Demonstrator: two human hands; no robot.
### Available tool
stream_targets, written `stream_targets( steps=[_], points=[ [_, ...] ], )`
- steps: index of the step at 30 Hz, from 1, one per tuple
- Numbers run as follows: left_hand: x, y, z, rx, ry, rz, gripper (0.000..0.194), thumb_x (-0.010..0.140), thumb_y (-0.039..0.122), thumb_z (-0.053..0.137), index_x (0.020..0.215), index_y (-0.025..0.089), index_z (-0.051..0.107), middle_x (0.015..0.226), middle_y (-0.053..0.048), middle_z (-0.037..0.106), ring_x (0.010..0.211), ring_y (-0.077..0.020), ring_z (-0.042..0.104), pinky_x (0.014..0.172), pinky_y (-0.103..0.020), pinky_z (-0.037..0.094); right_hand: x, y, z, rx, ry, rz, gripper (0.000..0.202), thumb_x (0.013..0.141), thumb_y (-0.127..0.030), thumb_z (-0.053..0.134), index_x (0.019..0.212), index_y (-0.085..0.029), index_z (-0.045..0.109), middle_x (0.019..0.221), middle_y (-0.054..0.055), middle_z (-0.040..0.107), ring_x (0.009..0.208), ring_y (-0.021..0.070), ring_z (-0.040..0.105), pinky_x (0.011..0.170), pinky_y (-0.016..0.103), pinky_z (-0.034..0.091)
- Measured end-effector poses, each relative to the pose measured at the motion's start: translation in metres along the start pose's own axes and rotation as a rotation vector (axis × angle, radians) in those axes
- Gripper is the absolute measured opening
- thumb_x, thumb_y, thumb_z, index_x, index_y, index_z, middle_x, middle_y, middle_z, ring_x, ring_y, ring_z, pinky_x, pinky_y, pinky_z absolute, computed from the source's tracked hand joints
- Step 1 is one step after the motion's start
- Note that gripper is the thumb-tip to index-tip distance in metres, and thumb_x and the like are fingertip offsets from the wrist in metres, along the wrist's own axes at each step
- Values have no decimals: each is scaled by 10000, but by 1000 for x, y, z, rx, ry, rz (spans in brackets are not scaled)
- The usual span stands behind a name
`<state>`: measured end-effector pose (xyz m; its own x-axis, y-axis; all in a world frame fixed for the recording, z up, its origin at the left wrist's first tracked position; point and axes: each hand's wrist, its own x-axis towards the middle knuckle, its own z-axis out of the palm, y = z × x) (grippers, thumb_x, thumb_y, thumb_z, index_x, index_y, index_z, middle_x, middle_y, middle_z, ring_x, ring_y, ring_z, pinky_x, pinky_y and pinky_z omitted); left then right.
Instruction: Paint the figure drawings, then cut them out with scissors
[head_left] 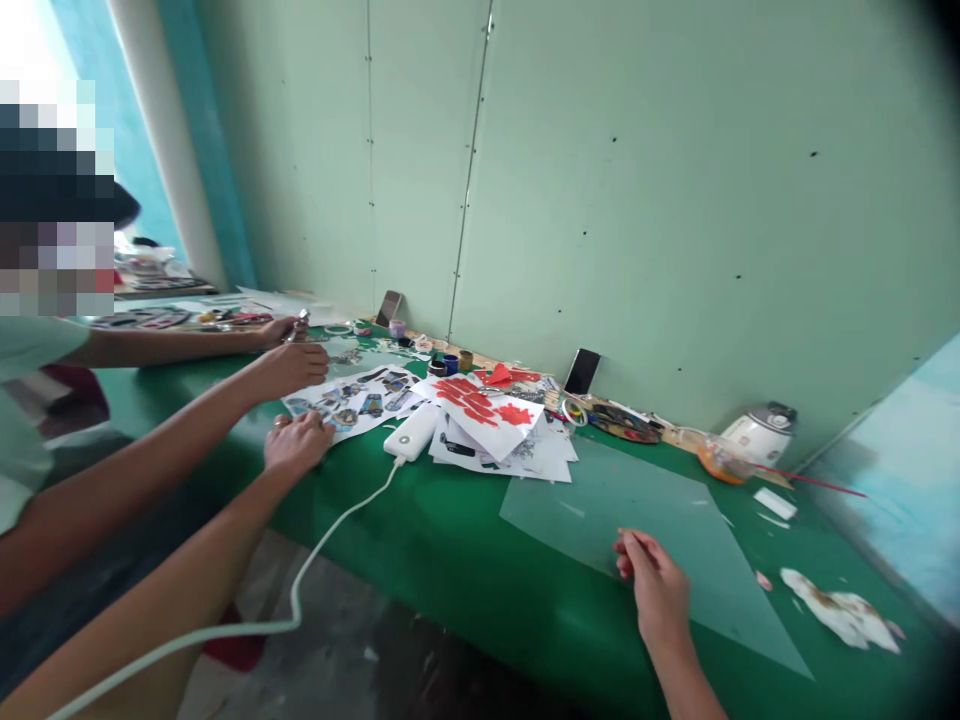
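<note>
My left hand (298, 442), a ring on one finger, lies with its fingers stretched out on the near-left edge of a sheet with printed colour pictures (379, 393). Close to the table's front edge, my right hand (654, 580) is held over a translucent sheet (600, 500). Its fingers are curled, thumb and fingertips pressed together; whatever they hold, if anything, is too small to tell. Between my hands are a white power bank (409, 436) with a cable and papers, the top one painted with red shapes (484, 405).
A co-worker at the left has one hand (289, 368) above the printed sheet and another (279, 332) on a small shiny object. Paint jars (450, 364), a phone (583, 372), a tape roll (574, 413), a white kettle-like appliance (759, 432) and a stained cloth (840, 608) are on the green table (450, 540).
</note>
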<state>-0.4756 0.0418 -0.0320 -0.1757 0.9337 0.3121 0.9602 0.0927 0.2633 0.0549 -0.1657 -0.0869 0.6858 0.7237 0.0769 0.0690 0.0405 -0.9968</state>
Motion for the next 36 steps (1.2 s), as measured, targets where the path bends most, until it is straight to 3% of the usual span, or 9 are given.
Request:
stream_targets(
  steps=[3, 14, 19, 22, 27, 36],
  points=[
    [1, 2, 0, 51, 8, -70, 382, 955, 369, 631, 1278, 165, 612, 1297, -119, 626, 1120, -264, 636, 935, -496, 548, 0, 0, 0, -18, 4, 4, 487, 669, -585, 769, 866, -141, 743, 673, 31, 695, 552, 154, 574, 491, 259, 491],
    [0, -2, 10, 17, 94, -69, 436, 971, 445, 563, 1288, 151, 615, 1354, -148, 616, 1261, -311, 560, 1061, -560, 422, 1, 1, 0, -16, -3, 3, 544, 647, -626, 779, 885, -139, 738, 700, 35, 699, 565, 153, 575, 497, 262, 488],
    [-11, 0, 14, -38, 222, -25, 434, 963, 371, 449, 1242, 87, 621, 1407, -237, 591, 1289, -385, 517, 1063, -552, 387, 3, 5, -2, -6, -9, 15, 559, 647, -629, 788, 899, -133, 736, 703, 38, 698, 575, 153, 578, 502, 258, 496],
    [-22, 3, 20, -82, 321, -10, 346, 929, 325, 421, 1082, 111, 645, 1329, -224, 636, 1236, -356, 554, 1081, -522, 378, 4, 8, -3, 0, -13, 3, 550, 668, -623, 783, 913, -131, 738, 708, 37, 696, 574, 148, 575, 500, 253, 494],
    [-38, 17, 30, -178, 387, 113, 232, 899, 324, 424, 835, 203, 611, 935, -140, 711, 999, -310, 624, 979, -457, 469, 2, 8, -2, 6, -8, 6, 529, 677, -608, 794, 910, -136, 740, 706, 35, 694, 567, 143, 569, 489, 250, 483],
    [-28, 50, 42, -282, 383, 356, 249, 892, 276, 456, 962, 192, 680, 1035, -128, 732, 1091, -293, 632, 1037, -420, 470, 3, 9, -2, 5, -20, 11, 532, 679, -611, 798, 912, -136, 742, 719, 41, 701, 572, 143, 568, 488, 249, 484]
  ],
)
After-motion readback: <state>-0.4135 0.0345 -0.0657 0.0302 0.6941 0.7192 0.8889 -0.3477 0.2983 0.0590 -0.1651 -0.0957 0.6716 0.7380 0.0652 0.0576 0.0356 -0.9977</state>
